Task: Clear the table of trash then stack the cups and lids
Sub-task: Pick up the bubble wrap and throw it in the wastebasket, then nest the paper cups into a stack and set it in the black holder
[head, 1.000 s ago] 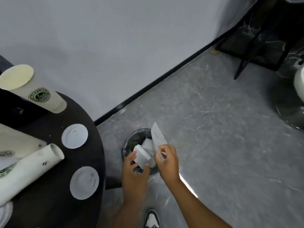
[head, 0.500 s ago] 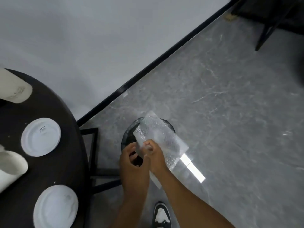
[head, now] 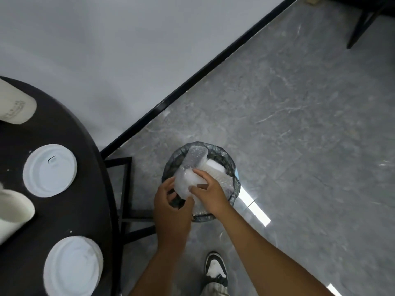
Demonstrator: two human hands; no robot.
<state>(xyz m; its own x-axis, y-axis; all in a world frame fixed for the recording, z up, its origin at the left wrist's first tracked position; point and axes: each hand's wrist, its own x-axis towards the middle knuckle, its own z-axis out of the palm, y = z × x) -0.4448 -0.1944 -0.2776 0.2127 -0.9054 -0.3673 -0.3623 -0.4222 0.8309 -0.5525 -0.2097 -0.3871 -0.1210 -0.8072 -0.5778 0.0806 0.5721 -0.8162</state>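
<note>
Head view: both hands, left (head: 171,207) and right (head: 210,194), grip crumpled bubble wrap (head: 188,182) over a round, bag-lined bin (head: 226,161); leftward, flat white lids (head: 49,170) lie on a dark round table (head: 70,210) above grey marbled floor (head: 299,124).

The round table (head: 70,133) fills the frame from nine to seven o'clock, bearing one lid (head: 49,170) at nine, a second lid (head: 72,266) at seven, a cup (head: 15,103) lying at ten and another cup (head: 12,210) lying at the edge between the lids. The lined bin (head: 232,167) stands on the floor (head: 299,124) near centre, right of the table, with the wall (head: 106,50) behind it toward twelve and a shoe (head: 215,269) at six. The left hand (head: 171,208) and right hand (head: 210,194) meet over the bin's six-o'clock rim, both touching the bubble wrap (head: 195,157) and foam pieces (head: 186,183) in it.
</note>
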